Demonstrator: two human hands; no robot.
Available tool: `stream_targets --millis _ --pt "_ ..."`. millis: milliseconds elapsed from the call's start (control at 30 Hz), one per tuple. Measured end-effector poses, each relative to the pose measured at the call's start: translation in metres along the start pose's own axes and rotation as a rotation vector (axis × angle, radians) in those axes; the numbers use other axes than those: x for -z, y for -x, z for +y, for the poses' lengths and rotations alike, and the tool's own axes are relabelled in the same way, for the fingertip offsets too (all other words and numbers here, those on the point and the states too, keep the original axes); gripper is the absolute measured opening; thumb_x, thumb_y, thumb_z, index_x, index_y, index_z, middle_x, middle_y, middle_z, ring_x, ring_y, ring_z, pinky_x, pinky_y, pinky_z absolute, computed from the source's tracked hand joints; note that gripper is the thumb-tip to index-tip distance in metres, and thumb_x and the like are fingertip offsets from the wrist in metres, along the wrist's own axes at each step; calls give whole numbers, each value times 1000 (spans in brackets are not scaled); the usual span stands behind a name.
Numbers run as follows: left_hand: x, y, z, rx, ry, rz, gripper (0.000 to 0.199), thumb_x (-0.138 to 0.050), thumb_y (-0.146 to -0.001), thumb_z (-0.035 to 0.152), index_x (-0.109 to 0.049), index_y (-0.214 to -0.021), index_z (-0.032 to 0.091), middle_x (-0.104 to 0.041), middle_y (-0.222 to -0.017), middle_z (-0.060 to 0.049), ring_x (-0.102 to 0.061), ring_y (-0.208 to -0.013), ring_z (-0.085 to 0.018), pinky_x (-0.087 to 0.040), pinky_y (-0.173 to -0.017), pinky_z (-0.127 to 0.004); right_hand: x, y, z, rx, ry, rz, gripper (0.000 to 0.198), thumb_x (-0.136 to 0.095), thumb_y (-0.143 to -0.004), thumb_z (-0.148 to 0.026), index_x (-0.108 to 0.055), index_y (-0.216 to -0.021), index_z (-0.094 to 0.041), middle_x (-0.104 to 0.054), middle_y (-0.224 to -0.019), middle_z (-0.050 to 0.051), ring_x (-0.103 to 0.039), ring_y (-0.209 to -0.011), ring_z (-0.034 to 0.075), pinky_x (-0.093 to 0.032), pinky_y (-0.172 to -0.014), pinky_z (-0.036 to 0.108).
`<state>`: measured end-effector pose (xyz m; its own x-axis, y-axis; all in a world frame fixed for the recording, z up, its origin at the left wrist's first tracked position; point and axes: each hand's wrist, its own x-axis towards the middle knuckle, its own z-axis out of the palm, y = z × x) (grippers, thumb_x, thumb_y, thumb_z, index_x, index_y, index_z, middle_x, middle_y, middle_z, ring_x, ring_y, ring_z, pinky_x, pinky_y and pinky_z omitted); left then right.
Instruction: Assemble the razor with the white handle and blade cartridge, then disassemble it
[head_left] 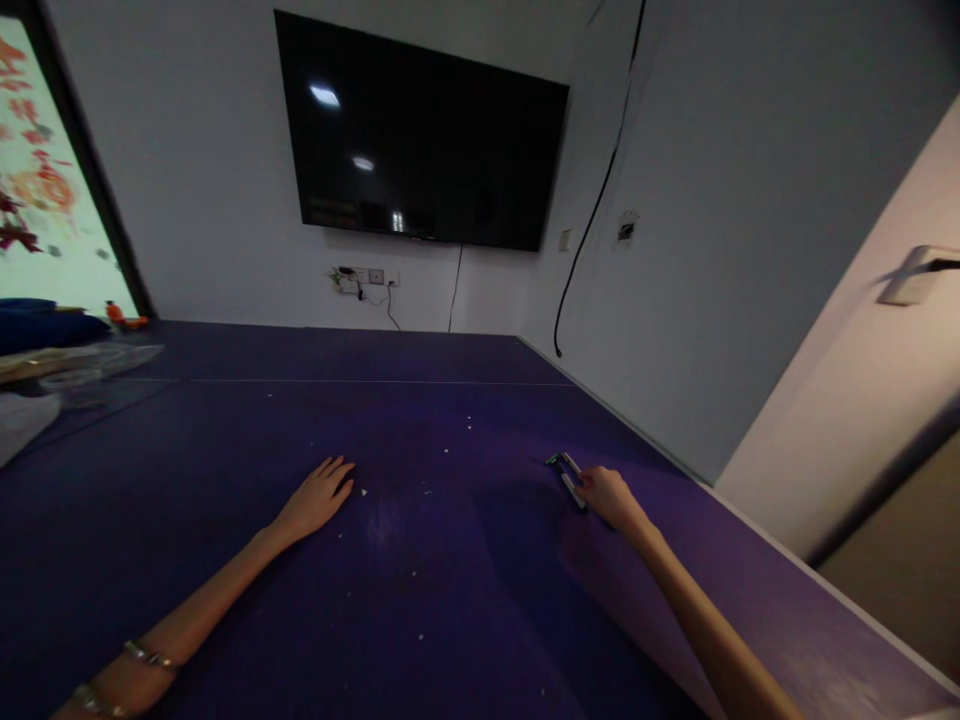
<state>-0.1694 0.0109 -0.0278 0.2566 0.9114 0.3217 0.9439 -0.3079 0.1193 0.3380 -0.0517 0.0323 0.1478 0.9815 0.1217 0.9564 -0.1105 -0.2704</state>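
My left hand (pixel 315 498) lies flat on the dark purple tabletop (pixel 300 600), fingers stretched out and holding nothing. A small white scrap (pixel 364 492) is just beside its fingertips. Towards the right side of the table, my right hand (pixel 609 495) has its fingers closed on a small tool with two pale handles (pixel 571 488). The tool's dark, greenish end points away to the left, low over or touching the table; I cannot tell which. Its exact kind is too small to make out.
Several white scraps dot the tabletop. Clear plastic packaging (pixel 97 365) and dark blue cloth (pixel 45 325) lie at the far left, near a small orange object (pixel 120 315). A black cable (pixel 600 195) hangs by the right wall. A television (pixel 427 130) hangs on the back wall.
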Motion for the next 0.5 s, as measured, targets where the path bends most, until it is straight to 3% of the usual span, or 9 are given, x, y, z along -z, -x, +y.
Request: stream_targets --millis 233,500 --pt "-1 0 -1 -20 8 24 50 -31 -85 42 -53 -121 14 -49 -130 -10 -35 -127 -25 -28 -105 -42 -10 -2 -2 -43 77 -9 22 -51 -76 -28 -69 -75 -15 -69 -75 12 -65 -69 22 -39 -54 24" --pt "-1 0 -1 -6 8 16 52 -30 -85 44 -53 -120 14 -49 -130 -9 -35 -127 -25 -28 -105 -42 -9 0 -8 -52 78 -38 16 -54 -69 -17 -69 -72 -14 -69 -74 13 -66 -68 22 -39 -52 23"
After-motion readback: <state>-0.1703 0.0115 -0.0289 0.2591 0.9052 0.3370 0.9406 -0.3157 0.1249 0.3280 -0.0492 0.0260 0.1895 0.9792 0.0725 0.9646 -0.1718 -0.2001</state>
